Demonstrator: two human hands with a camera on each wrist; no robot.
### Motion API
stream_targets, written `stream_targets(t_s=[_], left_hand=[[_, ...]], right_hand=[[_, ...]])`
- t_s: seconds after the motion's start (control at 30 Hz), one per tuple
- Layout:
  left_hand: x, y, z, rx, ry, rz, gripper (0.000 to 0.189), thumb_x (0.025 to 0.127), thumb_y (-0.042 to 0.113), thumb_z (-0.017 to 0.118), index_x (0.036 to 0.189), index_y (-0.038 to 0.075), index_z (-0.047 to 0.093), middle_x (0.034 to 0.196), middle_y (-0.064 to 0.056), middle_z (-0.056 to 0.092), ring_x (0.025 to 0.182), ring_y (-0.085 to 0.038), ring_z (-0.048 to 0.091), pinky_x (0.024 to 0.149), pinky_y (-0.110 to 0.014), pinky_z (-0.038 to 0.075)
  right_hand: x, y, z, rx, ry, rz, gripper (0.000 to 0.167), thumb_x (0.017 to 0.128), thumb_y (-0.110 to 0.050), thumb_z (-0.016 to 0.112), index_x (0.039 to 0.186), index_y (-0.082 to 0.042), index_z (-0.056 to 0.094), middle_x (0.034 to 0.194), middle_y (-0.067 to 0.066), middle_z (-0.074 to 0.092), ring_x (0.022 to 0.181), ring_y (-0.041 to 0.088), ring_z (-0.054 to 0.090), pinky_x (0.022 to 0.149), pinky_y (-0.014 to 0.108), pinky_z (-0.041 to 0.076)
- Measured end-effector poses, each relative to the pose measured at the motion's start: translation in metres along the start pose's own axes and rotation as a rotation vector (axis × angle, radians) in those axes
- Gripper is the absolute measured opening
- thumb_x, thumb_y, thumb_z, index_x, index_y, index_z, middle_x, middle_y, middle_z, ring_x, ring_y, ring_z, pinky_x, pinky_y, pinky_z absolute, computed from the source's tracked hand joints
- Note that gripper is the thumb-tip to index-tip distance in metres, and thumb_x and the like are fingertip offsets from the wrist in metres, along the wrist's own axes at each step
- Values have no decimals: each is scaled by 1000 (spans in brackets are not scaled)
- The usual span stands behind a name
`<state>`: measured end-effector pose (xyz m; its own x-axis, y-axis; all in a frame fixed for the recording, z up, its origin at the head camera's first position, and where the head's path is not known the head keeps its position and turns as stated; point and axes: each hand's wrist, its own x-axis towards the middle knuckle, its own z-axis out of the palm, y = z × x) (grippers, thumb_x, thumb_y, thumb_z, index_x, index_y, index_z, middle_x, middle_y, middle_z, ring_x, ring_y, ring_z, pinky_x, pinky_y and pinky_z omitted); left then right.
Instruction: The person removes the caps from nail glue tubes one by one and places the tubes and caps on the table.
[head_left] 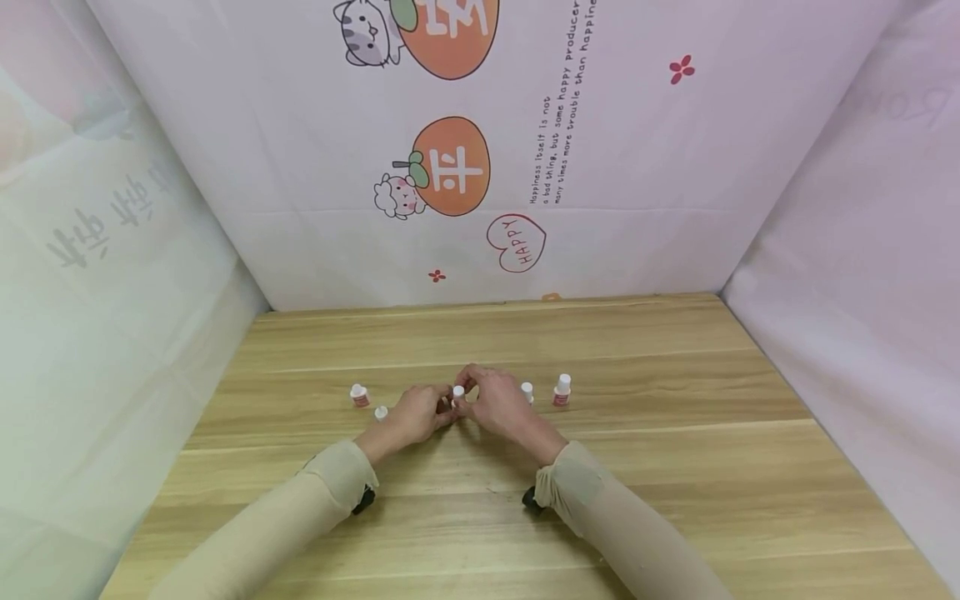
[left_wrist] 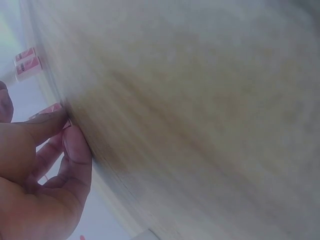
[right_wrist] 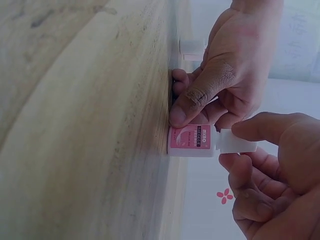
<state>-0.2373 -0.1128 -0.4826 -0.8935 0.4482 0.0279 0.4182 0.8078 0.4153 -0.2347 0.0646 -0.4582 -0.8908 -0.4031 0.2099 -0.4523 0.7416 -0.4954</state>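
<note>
On the surface (head_left: pixel 457 542), one bottle (right_wrist: pixel 192 142) is gripped upright by the left hand's (head_left: pixel 412 414) fingers, and its cap (right_wrist: pixel 237 144) is pinched by the right hand (head_left: pixel 498 402); whether it is loosened cannot be judged. Four other bottles (head_left: pixel 562 392) are left unhandled.

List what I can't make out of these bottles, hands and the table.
- Head view: base of the middle bottle, hidden by the left hand and right hand.
- Head view: body of the second bottle from the left, behind the left hand.
- Head view: rightmost bottle's label print, too small.
- Left wrist view: table grain, blurred.
</note>
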Motion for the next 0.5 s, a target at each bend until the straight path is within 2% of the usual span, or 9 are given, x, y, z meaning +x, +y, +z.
stream_targets(t_s=[0.2,0.5], left_hand=[[0,-1,1,-2,-2,-10,14,92,21,72,99,12,64,86,-4,70,79,-18,65,76,-39,53],[1,0,0,14,2,-12,14,93,23,71,97,12,63,82,-3,67,76,-17,62,76,-39,51]], right_hand=[[0,1,1,3,-13,9,22,88,-29,77,103,-19,65,97,-1,73,88,19,67,78,33,52],[1,0,1,6,-3,36,20,87,-29,78,98,-19,65,91,-2,72,81,15,64,74,31,50]])
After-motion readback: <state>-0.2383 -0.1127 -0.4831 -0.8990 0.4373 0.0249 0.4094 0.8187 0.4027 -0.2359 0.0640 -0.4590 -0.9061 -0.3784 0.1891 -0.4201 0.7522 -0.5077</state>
